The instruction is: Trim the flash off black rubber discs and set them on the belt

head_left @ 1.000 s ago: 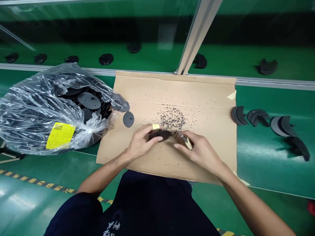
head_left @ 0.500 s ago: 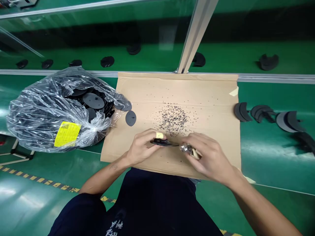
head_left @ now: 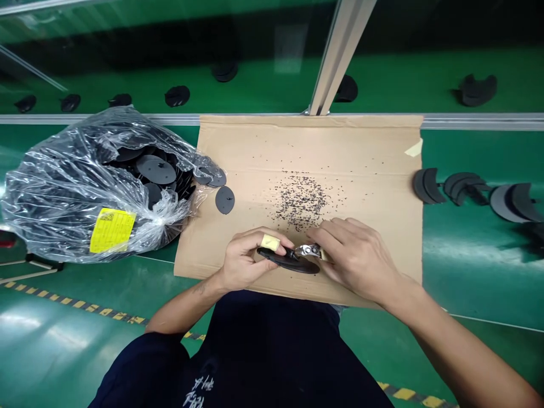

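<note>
My left hand [head_left: 250, 258], with yellow tape round one finger, grips a black oval disc [head_left: 304, 265] by its left end above the cardboard sheet [head_left: 238, 147]. My right hand [head_left: 357, 258] is closed round small metal cutters [head_left: 308, 250]. The cutter jaws are at the upper face of the disc, close to my left fingertips; whether they touch it is too small to tell. Many tiny black bits [head_left: 301, 198] lie scattered on the cardboard beyond my hands.
At the left, a clear plastic bag [head_left: 63, 187] with a yellow label holds black discs. A loose disc [head_left: 225, 200] lies beside it. Curved black pieces [head_left: 463, 187] sit on the green surface at the right. A metal post [head_left: 340, 56] rises behind the cardboard.
The disc has tilted so that more of its face shows. My right hand has turned and moved the cutters left, onto or close over the disc. The view has shifted slightly.
</note>
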